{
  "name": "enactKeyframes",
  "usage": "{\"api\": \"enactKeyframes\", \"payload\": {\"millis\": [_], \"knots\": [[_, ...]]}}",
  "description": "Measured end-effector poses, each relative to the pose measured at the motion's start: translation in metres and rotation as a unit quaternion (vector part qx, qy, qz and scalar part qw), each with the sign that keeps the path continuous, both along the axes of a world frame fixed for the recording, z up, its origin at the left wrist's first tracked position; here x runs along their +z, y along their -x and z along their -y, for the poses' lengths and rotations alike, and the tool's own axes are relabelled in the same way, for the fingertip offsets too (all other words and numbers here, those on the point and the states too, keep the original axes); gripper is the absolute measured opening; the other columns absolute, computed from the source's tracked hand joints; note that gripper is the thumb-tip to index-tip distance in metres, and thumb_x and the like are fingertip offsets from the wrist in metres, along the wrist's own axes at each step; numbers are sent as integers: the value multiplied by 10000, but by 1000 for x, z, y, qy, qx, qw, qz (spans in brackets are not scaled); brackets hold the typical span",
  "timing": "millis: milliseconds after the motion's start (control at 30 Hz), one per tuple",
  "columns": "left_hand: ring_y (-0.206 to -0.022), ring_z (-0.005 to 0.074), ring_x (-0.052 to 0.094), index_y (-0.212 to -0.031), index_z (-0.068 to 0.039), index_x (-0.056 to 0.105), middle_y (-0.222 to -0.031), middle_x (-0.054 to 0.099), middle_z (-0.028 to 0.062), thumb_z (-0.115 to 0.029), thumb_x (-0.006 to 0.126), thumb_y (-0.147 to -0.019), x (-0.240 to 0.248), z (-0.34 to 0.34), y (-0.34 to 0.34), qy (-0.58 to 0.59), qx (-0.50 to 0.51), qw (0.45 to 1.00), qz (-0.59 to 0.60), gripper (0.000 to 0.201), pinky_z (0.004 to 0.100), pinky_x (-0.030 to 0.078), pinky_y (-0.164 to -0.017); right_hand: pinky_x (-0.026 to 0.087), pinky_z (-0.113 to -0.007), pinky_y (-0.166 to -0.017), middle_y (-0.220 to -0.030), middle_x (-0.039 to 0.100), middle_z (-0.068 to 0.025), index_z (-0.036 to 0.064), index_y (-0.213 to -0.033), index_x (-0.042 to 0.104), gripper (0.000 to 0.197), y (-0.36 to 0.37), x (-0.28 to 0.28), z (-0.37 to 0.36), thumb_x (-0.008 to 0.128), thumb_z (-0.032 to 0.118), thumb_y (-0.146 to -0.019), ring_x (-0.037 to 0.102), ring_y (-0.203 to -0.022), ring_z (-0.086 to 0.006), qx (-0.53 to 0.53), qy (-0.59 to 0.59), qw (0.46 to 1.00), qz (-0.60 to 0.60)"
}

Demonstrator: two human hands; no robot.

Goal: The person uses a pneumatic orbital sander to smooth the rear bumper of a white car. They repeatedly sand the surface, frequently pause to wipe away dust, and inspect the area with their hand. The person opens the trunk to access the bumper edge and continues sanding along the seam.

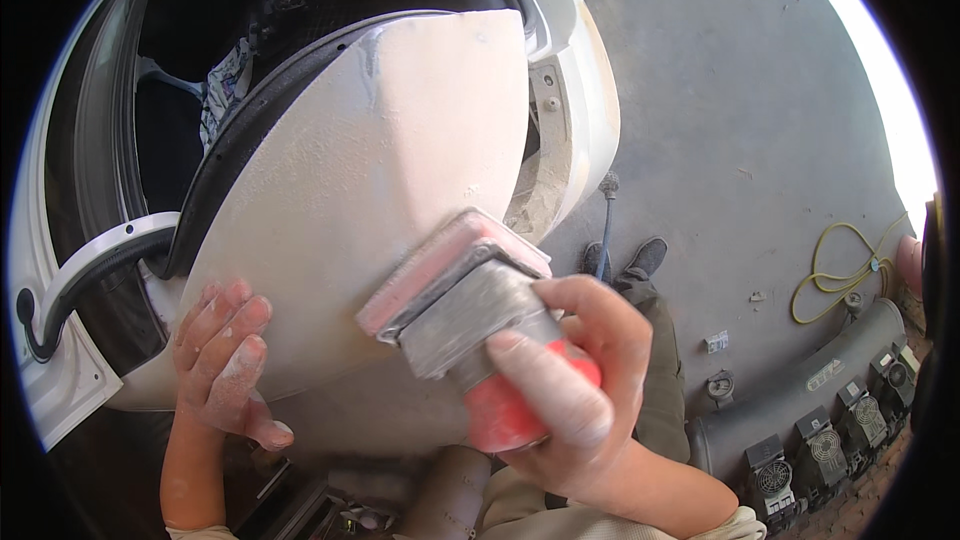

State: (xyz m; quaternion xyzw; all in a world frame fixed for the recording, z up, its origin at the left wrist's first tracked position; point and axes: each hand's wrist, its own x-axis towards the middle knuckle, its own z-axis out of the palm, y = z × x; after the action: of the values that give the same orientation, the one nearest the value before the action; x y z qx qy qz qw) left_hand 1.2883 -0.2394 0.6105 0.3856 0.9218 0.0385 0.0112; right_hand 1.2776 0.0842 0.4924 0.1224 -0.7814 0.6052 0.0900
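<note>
The right hand grasps the sander at the lower right of the panel; the left hand, holding nothing, is by its lower left, contact unclear. Best keep the sander flat, press lightly, overlap strokes and ease off near edges.

On my feed the car panel looks matt and chalky, mostly smooth, with rough speckling on its left side. I see a scuffed, dull grey body on the sander and a smoother red grip. Pale powder films the left hand and right hand. The cloth looks crumpled; the floor, matt.
</note>
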Motion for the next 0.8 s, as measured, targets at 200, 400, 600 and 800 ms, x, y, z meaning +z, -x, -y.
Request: {"api": "enactKeyframes", "payload": {"millis": [200,400,600,800], "knots": [[-1303,411,622,-1403,-18,543,-1306,692,221,-720,343,-1043,2,0,1,17,-3,1000,7,814,570,444,-1154,548,-303,-803,-1240,582,-149,146,-1273,593,639,26,9,-17,831,-16,-702,622,-907,-195,40,-54,996,-54],[-1319,403,613,-1386,-14,559,-1316,690,219,-705,338,-1051,2,-2,2,21,4,1000,8,799,564,445,-1155,513,-372,-956,-1252,546,-175,52,-1304,509,754,47,18,-27,887,-51,-660,591,-1080,-249,63,15,997,38],[-1330,402,607,-1381,-20,570,-1310,695,217,-707,351,-1048,1,-4,4,16,1,1000,5,795,558,445,-1160,519,-397,-943,-1251,544,-182,54,-1313,503,770,40,7,-32,902,-32,-660,587,-1075,-263,63,-29,997,31],[-1324,406,611,-1364,-19,586,-1284,708,219,-705,351,-1050,1,-6,4,14,5,1000,7,791,561,439,-1166,477,-377,-1013,-1279,517,-126,39,-1350,433,842,43,3,-34,927,7,-669,553,-1156,-234,95,-6,995,9]]}}
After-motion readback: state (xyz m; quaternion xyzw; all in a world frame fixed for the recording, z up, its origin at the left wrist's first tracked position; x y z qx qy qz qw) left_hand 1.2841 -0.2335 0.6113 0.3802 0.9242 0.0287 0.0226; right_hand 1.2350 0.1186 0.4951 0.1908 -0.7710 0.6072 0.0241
